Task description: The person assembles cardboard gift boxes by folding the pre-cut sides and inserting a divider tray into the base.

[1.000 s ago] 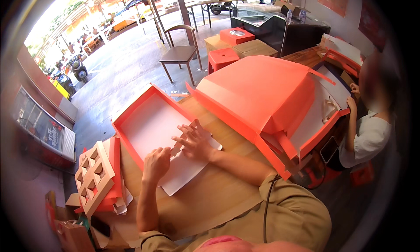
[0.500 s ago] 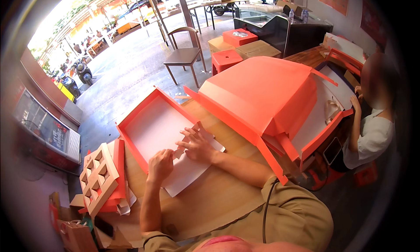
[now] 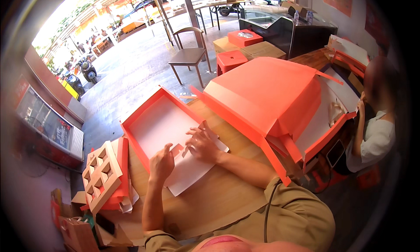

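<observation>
Both hands are seen at the middle of the head view, working on a white sheet (image 3: 192, 173) that lies flat on the tabletop (image 3: 227, 195) and runs into an orange tray (image 3: 159, 125). The left hand (image 3: 162, 162) is curled, thumb and fingers pinched on a small orange tab (image 3: 176, 150) at the sheet's edge. The right hand (image 3: 202, 143) is spread open, fingers pressed flat on the sheet just beside that tab, nothing gripped.

Compared with a second ago, the tray and sheet are placed much as they were, at centre left of the frame. The hands have been kept on the same spot of the sheet, but the left one has been drawn closer to the right, and the tab is now lifted slightly between them. From this it is judged that a fold or tab at the tray's near wall is being worked, and is not yet finished.

At the lower left a cut-out insert (image 3: 101, 173) is stacked on orange pieces. A large orange box (image 3: 267, 94) is spread over the upper right of the tabletop. Another person (image 3: 376, 133) is seated at the right edge, with a chair (image 3: 189, 55) and red stool (image 3: 232, 59) standing beyond on the floor.
</observation>
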The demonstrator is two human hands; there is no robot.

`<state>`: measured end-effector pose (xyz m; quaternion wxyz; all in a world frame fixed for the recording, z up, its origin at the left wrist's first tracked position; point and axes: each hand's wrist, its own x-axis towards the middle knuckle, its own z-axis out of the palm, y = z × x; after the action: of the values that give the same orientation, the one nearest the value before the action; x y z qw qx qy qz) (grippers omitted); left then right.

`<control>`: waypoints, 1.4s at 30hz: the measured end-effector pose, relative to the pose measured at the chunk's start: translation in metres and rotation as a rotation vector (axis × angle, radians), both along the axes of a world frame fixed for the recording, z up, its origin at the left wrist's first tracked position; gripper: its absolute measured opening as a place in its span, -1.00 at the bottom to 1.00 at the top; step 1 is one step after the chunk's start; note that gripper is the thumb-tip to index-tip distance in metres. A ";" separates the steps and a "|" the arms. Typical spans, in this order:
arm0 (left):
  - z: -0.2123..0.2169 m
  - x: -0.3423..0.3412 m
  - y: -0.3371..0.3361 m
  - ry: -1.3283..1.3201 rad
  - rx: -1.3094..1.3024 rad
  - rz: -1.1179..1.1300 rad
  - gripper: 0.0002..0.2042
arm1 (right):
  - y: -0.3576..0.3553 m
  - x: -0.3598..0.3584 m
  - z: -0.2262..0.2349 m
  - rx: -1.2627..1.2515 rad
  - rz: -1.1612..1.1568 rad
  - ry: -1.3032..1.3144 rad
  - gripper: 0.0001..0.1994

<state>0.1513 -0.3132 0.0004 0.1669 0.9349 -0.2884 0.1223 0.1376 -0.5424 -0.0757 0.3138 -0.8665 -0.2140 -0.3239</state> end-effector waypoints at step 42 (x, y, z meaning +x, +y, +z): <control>0.009 0.028 0.088 -0.152 0.437 0.303 -0.76 | 0.007 -0.038 0.093 -0.072 0.532 0.216 -0.89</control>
<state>0.1798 -0.2254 0.0096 -0.0809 0.9693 -0.1766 0.1504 0.0994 -0.5358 0.0176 0.3778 -0.8200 -0.4103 -0.1283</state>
